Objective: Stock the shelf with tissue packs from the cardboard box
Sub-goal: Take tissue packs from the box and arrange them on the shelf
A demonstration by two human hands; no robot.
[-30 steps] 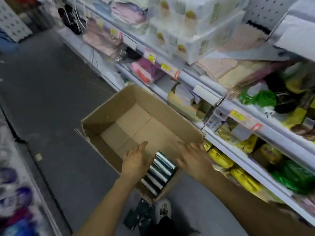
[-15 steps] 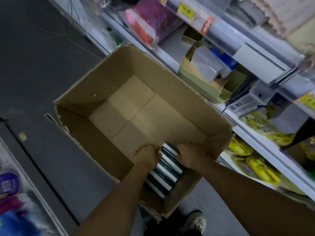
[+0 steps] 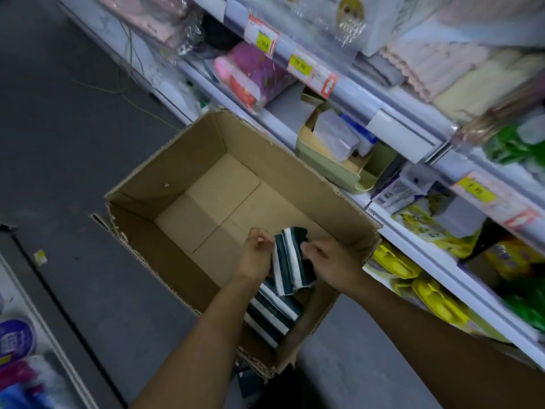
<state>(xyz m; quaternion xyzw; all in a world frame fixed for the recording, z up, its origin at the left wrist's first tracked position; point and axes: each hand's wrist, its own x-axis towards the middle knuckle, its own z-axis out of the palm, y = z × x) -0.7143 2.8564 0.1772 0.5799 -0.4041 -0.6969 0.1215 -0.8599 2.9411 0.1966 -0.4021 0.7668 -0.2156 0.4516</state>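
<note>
A: Where are the tissue packs right now?

B: A small bundle of dark green and white tissue packs (image 3: 290, 261) is lifted just above the near corner of the cardboard box (image 3: 165, 184), squeezed between both hands. The left hand (image 3: 256, 255) presses on one flat side with its fingers curled in, and the right hand (image 3: 331, 262) pushes back from the other, thumb on the near edge.

A: Why pinch it from both sides?

B: My guess is that several loose packs are being moved as one block, and pressure from both ends keeps them from fanning apart.

A: Anything left in the box?

B: Yes, more striped packs (image 3: 272, 312) stand on edge in the near corner, directly under the lifted bundle. The rest of the box floor is bare cardboard, so I'd judge the job is well along.

A: And the box itself?

B: It sits on the dark floor (image 3: 59, 128) right against the shelf (image 3: 413, 231), probably so each load only has a short way to travel. The tiers hold yellow bags (image 3: 395, 262), a pale green holder (image 3: 348, 160) and yellow price tags (image 3: 300, 65). Which gap the packs belong in, I cannot tell.
</note>
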